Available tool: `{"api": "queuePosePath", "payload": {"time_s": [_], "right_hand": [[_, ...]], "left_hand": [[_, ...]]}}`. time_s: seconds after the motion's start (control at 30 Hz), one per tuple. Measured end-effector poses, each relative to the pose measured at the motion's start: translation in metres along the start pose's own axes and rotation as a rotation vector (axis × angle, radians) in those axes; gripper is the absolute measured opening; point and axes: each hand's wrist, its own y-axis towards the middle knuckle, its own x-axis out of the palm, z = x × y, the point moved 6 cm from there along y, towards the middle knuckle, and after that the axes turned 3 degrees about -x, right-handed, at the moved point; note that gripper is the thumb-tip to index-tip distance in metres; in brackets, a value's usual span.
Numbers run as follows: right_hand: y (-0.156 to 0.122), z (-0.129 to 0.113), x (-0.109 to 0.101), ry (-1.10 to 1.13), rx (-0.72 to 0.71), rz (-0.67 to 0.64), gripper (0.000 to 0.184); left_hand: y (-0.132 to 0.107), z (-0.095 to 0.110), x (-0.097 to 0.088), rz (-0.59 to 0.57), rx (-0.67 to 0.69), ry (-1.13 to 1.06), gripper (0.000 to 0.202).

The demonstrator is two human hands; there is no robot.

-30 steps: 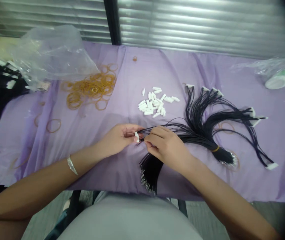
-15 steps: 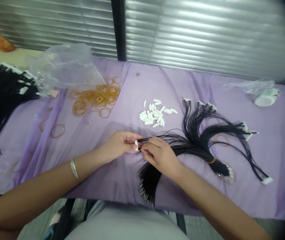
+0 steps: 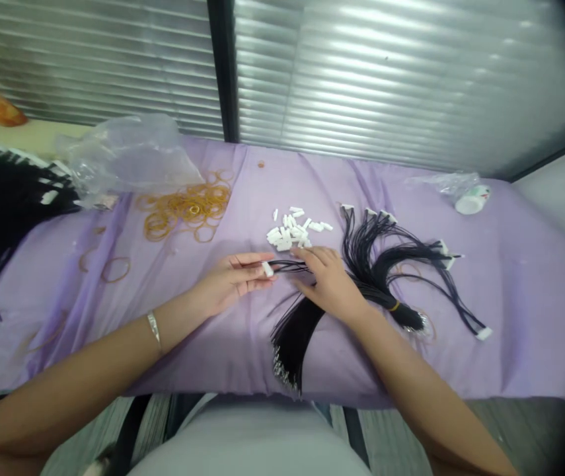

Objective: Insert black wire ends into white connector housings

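A small white connector [image 3: 267, 269] with several black wires [image 3: 287, 265] plugged into it sits at the fingertips of my left hand [image 3: 235, 281], which holds it lightly with the fingers fairly straight. The wires run rightward under my right hand [image 3: 329, 281]. That hand hovers over them, its thumb and fingers apart, and its palm is hidden. Just beyond the fingers lies a pile of loose white connectors [image 3: 289, 231]. Below my right hand spreads the end of a black wire bundle [image 3: 295, 337] with bare metal tips.
Finished-looking wires with white connectors [image 3: 484, 334] fan out on the right, near a rubber-banded bundle end [image 3: 408, 318]. Rubber bands [image 3: 188, 208], a clear plastic bag [image 3: 131, 155] and a black wire heap [image 3: 4, 198] lie left. A white roll [image 3: 471, 199] stands back right.
My right hand has opened out from its pinch near the connector and moved right along the wires. My left fingers have straightened around the connector. The camera view has shifted.
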Motion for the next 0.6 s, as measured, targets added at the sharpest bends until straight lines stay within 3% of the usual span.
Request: {"api": "queuePosePath", "payload": {"time_s": [0.07, 0.13, 0.3, 0.37, 0.47, 0.6], "right_hand": [[0.002, 0.011, 0.003, 0.045, 0.037, 0.02, 0.023], [0.003, 0.019, 0.004, 0.079, 0.07, 0.072, 0.014], [0.002, 0.024, -0.008, 0.057, 0.179, 0.278, 0.023], [0.002, 0.025, -0.016, 0.021, 0.213, 0.329, 0.029], [0.003, 0.028, -0.037, -0.053, 0.237, 0.337, 0.028], [0.003, 0.06, -0.084, -0.231, 0.322, 0.309, 0.024]], "left_hand": [[-0.005, 0.003, 0.005, -0.024, 0.06, 0.098, 0.043], [-0.012, 0.007, 0.011, -0.048, 0.124, 0.239, 0.044], [-0.03, 0.012, 0.024, -0.142, 0.297, 0.633, 0.056], [-0.037, 0.008, 0.037, -0.256, 0.414, 1.051, 0.051], [-0.046, -0.003, 0.053, -0.42, 0.506, 1.328, 0.047], [-0.052, -0.007, 0.066, -0.521, 0.595, 1.384, 0.037]]}}
